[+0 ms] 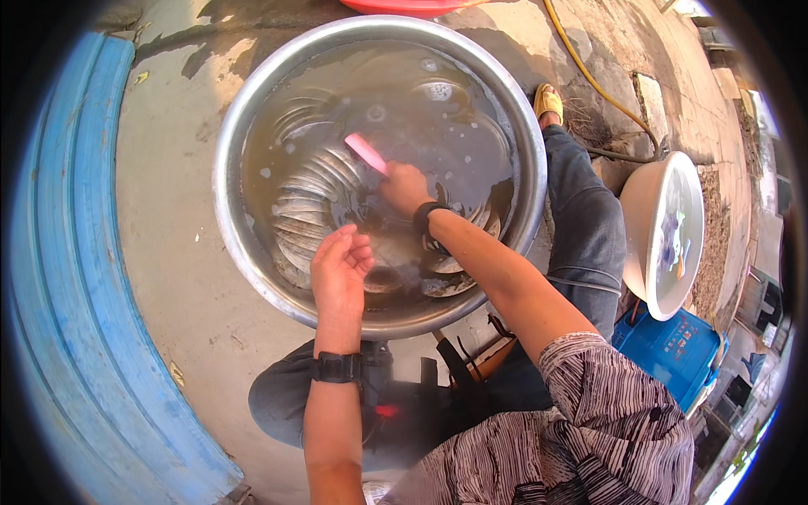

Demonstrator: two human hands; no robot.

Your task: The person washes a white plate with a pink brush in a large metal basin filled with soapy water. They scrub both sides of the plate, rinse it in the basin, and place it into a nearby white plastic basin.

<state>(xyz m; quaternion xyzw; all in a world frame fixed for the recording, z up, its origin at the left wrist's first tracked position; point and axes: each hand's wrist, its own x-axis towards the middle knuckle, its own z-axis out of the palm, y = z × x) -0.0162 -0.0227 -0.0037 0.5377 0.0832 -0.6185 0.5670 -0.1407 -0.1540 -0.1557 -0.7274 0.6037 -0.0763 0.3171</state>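
A wide metal basin (235, 252) of murky water stands before me. Inside it, pale dish-like plates (303, 214) lean against one another in a curved row, partly under water. My right hand (407, 188) grips a pink plastic-handled tool (366, 153) just above the water; its other end is hidden by the hand. My left hand (341, 262) is over the near left part of the basin, palm turned up, fingers loosely curled with nothing in them. More plates (449, 287) lie at the near right, beneath my right forearm.
To the right stand a white tub (637, 221) with water and small items, and a blue lidded box (670, 353). A yellow hose (593, 82) crosses the ground. Blue corrugated sheeting (76, 265) lies left. A red basin (404, 6) shows at the far edge.
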